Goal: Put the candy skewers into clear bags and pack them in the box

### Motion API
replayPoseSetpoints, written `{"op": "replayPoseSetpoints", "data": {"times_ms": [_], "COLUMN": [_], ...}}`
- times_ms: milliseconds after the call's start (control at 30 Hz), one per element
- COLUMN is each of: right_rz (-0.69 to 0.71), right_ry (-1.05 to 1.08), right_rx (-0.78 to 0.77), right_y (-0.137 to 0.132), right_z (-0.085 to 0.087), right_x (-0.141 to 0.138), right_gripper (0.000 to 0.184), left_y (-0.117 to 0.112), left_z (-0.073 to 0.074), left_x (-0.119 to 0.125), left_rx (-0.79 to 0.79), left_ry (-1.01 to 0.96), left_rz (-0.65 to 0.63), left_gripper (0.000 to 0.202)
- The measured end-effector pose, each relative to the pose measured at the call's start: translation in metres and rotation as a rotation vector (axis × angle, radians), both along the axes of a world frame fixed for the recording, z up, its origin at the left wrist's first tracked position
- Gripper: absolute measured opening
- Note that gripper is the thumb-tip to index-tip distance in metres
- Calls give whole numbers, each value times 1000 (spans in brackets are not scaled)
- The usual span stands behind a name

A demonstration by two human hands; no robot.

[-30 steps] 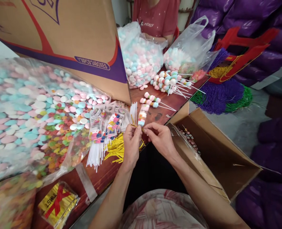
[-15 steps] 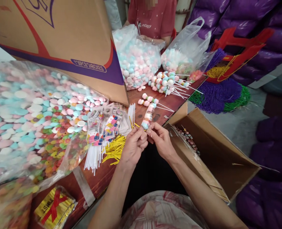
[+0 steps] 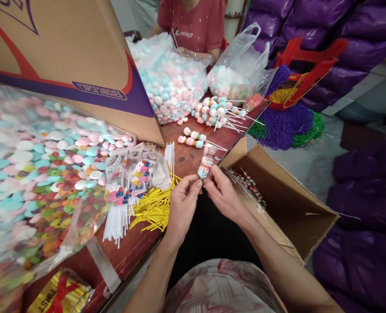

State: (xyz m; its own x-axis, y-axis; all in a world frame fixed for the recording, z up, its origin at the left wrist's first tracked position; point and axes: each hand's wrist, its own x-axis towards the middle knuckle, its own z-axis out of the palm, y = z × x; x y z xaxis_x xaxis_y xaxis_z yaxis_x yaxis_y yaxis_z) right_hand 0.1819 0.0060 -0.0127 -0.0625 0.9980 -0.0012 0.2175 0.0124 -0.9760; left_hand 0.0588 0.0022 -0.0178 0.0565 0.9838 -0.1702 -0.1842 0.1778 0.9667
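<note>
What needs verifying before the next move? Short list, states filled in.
1. Left hand grip: ok, pinched at the lower end of the clear-wrapped pastel candy stack.
2. Right hand grip: cannot tell, close against that same end, contact unclear.
3. Wrapper end secured: cannot tell, the hands hide it.
4. Thin shiny gold strips within reach: ok, apparently, heaped beside the left hand.
5. Brown cardboard box open: ok, beside the right hand.

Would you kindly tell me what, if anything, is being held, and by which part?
A wrapped stack of marshmallow candies, by its near end: the left hand pinches there; the right hand is at the same end, its exact hold hidden.
</note>
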Motion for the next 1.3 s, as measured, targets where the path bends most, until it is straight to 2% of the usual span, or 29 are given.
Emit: {"op": "replayPoseSetpoints", "data": {"times_ms": [100, 167, 233, 300, 400, 467, 567, 700, 800, 900, 967, 1033, 1100, 1167, 1233, 1300], "right_rz": [64, 65, -17, -93, -90, -106, -127, -114, -165, -233, -287, -313, -310, -303, -309, -285], "right_ry": [302, 391, 290, 61, -248, -367, -464, -396, -215, -59, -24, -67, -143, -160, -96, 5], "right_rx": [-250, -281, -100, 207, 591, 743, 841, 748, 547, 345, 317, 363, 420, 437, 390, 252], "right_y": [2, 0, -5, -9, -10, -6, -1, -3, -10, -16, -18, -18, -20, -25, -33, -42], "right_z": [0, -3, -8, -13, -20, -22, -20, -13, -3, 9, 16, 20, 18, 13, 6, 1], "right_x": [3, 3, 2, 3, 7, 11, 13, 6, 2, 6, 12, 18, 21, 24, 27, 29], "right_gripper": [16, 18, 15, 15, 27, 27, 25, 17, 12, 15, 15, 16, 14, 11, 10, 15], "left_y": [4, 9, 14, 17, 16, 13, 7, 5, 8, 10, 8, 5, 2, 1, 0, -2], "left_z": [1, 3, 5, 7, 9, 11, 14, 12, 13, 21, 27, 29, 27, 22, 18, 15], "left_x": [-4, -7, -10, -12, -14, -12, -7, 1, 4, 4, 5, 8, 13, 19, 26, 34], "left_rx": [-147, -275, -394, -482, -550, -564, -530, -437, -419, -260, -122, -67, -86, -89, -64, -88], "left_ry": [-143, -326, -495, -597, -651, -658, -664, -625, -650, -628, -484, -269, -104, -46, -115, -254], "left_rz": [-14, -10, -26, -48, -76, -84, -92, -101, -189, -214, -202, -148, -80, -81, -134, -113], "left_gripper": [29, 27, 26, 26, 26, 26, 27, 28, 30, 42, 48, 43, 35, 32, 29, 23]}}
